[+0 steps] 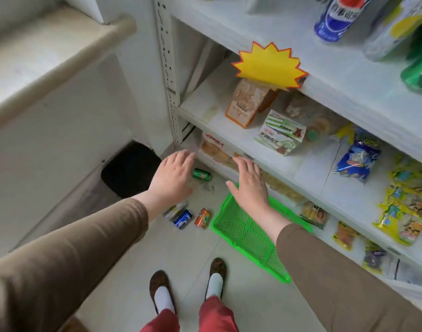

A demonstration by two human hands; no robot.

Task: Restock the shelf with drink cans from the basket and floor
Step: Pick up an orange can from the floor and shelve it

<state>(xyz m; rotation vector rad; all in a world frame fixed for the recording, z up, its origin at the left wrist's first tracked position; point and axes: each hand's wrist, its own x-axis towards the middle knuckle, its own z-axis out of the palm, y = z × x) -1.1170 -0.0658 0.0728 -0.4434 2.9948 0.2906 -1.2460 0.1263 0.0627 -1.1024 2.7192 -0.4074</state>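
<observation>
Left hand: in the middle of the frame, palm down, fingers straight and together, holding nothing; it hangs in the air above the floor.
Right hand: just to the right of the left hand, also palm down with flat, slightly spread fingers, holding nothing; in the picture it covers the far corner of the basket.
Sleeves: both arms wear brown sleeves that come in from the lower left and lower right corners.
Basket: bright green plastic mesh, on the floor in the lower middle, beside the foot of the shelf; no can shows in the visible part.
Cans on the floor: a green can lies on its side between the two hands in the picture; lower, near the left wrist, a silver can, a blue can and an orange can lie close together, just left of the basket.
Shelf: white, fills the right side of the frame; a tall blue can and green drinks stand on the top board at the upper right.
Lower boards: snack packets, and a yellow star-shaped label on the edge.
Feet: two dark shoes with white socks at the bottom centre.
</observation>
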